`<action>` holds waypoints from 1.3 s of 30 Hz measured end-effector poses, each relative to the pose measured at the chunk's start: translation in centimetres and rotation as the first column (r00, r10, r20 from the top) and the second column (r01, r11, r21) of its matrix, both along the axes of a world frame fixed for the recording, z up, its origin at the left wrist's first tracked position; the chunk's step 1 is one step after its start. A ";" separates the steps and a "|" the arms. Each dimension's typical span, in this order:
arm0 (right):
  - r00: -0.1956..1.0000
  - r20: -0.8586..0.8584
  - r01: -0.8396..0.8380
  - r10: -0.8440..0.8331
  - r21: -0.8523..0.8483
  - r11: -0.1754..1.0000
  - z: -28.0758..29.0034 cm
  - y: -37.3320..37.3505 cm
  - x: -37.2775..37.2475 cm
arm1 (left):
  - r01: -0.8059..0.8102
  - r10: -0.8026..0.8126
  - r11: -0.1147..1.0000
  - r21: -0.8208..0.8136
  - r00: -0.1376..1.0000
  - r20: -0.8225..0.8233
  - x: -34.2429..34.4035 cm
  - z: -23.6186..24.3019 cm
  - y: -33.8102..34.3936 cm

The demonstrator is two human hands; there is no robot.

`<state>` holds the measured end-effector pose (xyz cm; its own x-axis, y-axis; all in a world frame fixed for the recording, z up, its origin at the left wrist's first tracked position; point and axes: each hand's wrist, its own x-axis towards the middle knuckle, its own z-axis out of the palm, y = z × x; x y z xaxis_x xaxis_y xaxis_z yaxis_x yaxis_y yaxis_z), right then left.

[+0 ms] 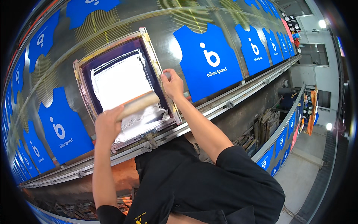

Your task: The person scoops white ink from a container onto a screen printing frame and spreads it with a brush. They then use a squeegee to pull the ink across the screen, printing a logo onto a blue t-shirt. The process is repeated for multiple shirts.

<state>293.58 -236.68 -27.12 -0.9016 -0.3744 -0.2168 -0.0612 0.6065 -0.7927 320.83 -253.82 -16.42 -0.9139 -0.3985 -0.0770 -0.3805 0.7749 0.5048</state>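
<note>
- Long print table (238, 44) runs across the workshop, lined with blue jersey-shaped cut pieces (209, 61), each bearing a white logo.
- Between two of them lies a wooden-framed printing screen (84, 95), its mesh smeared with white ink (119, 80).
- Left hand (108, 125) is closed around the wooden squeegee (140, 104), which rests across the mesh near its lower edge.
- Right hand (172, 84) clasps the frame's right rail, fingers curled over it.
</note>
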 end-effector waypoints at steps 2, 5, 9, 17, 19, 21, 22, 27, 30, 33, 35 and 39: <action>0.998 -0.049 -0.037 0.036 -0.001 0.999 0.0 0.2 -0.3 | -0.028 0.030 0.999 -0.025 0.996 0.085 -2.6 0.2 -2.8; 0.998 -0.054 -0.034 0.032 -0.039 0.999 0.2 0.0 -0.3 | -0.011 0.012 1.000 -0.020 0.999 0.040 -5.2 0.0 -6.9; 0.999 0.032 -0.038 0.040 -0.058 0.998 0.1 0.0 -0.4 | 0.005 -0.004 1.000 -0.003 0.990 0.140 -8.8 -0.3 -12.5; 0.958 -0.242 -0.101 0.155 0.220 0.970 3.4 -2.0 -0.9 | -0.042 0.049 0.998 -0.046 0.985 0.164 -11.0 -2.0 -17.7; 0.684 -0.675 -0.229 0.275 0.159 0.960 5.5 -5.4 -1.8 | -0.043 0.058 0.997 -0.065 0.963 0.261 -10.6 -2.0 -18.4; 0.559 -0.652 -0.568 0.512 0.149 0.810 7.1 -9.7 -3.9 | -0.040 0.049 0.999 -0.029 0.892 0.449 -10.7 -2.0 -19.2; 0.483 -0.625 -0.672 0.614 0.185 0.717 7.2 -12.2 -4.2 | -0.016 0.032 0.999 -0.038 0.883 0.469 -10.7 -2.1 -19.4; 0.490 -0.173 -0.689 0.854 0.523 0.502 7.1 -17.5 -4.6 | -0.080 0.126 0.989 -0.126 0.900 0.417 -10.7 -3.4 -18.6; 0.479 -0.296 -0.652 0.826 0.510 0.561 6.6 -17.3 -4.4 | -0.103 0.156 0.982 -0.157 0.913 0.377 -10.5 -3.8 -18.0; 0.472 -0.304 -0.688 0.828 0.459 0.561 6.0 -15.2 -3.5 | -0.103 0.148 0.985 -0.141 0.921 0.360 -9.2 -3.8 -16.2; 0.463 -0.333 -0.700 0.822 0.432 0.569 5.5 -12.8 -2.0 | -0.116 0.151 0.985 -0.127 0.936 0.318 -7.4 -3.7 -13.7; 0.429 -0.380 -0.716 0.820 0.411 0.565 5.1 -4.6 2.8 | -0.070 0.098 0.992 -0.107 0.956 0.278 -1.9 -4.5 -6.1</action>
